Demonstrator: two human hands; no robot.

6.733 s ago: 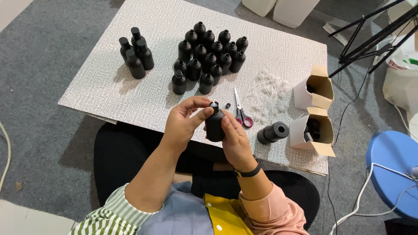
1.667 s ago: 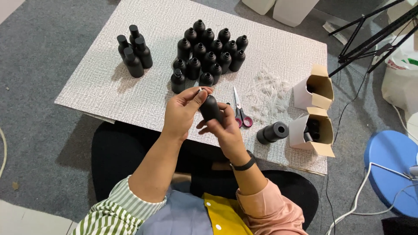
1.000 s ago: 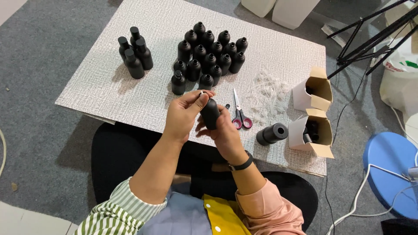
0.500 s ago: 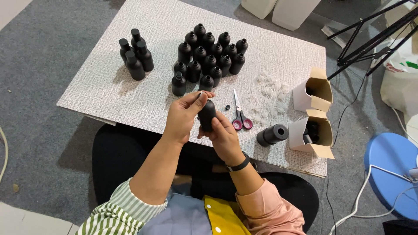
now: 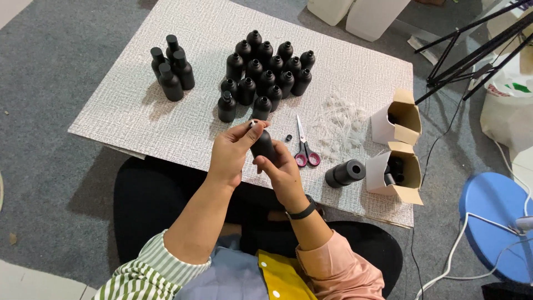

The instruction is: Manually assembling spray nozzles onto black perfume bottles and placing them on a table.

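Note:
A small matte black bottle (image 5: 263, 145) is held upright between both hands above the near edge of the white textured board (image 5: 127, 111). My right hand (image 5: 284, 173) grips its body from below. My left hand (image 5: 233, 151) pinches a small white piece at the bottle's neck with fingertips. Just beyond stands a cluster of several open black bottles (image 5: 265, 72). Three capped black bottles (image 5: 171, 69) stand apart at the far left.
Pink-handled scissors (image 5: 303, 145) and a tiny black cap (image 5: 288, 137) lie right of my hands. A pile of white plastic pieces (image 5: 341, 119), a black cylinder on its side (image 5: 345, 173) and two open cardboard boxes (image 5: 401, 145) sit further right. A blue stool (image 5: 494, 222) and tripod legs stand on the floor.
The bottle has been turned from tilted to more upright in my hands. My left fingers have shifted up to its neck. Everything on the board stays put.

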